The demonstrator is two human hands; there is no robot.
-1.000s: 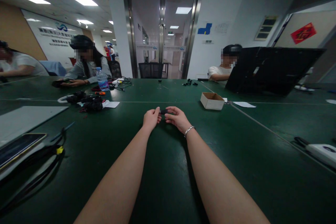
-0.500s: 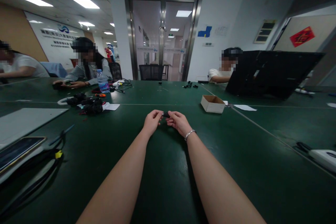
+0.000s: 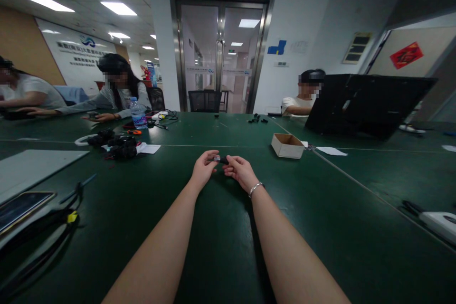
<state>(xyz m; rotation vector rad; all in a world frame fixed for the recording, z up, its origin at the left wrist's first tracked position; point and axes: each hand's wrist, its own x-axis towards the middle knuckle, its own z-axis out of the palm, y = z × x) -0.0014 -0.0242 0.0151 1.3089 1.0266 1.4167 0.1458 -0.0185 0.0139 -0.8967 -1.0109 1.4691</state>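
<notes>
Both of my arms stretch out over a dark green table (image 3: 221, 247). My left hand (image 3: 203, 168) and my right hand (image 3: 240, 171) meet at the fingertips and pinch a small black part (image 3: 221, 159) between them, just above the tabletop. A light or metallic end of the part shows at the left fingertips. A bracelet sits on my right wrist. What the part is, I cannot tell.
A small open cardboard box (image 3: 287, 145) lies right of my hands, beside white paper. Black gear and cables (image 3: 117, 145) lie at the left, with a water bottle (image 3: 134, 113) behind. A phone (image 3: 19, 206) lies near left. A black laptop lid (image 3: 363, 102) stands at right. Other people sit around.
My hands have stayed together on the small part and shifted slightly lower in view as my head tilted up. A light end of the part now shows at my left fingertips.
</notes>
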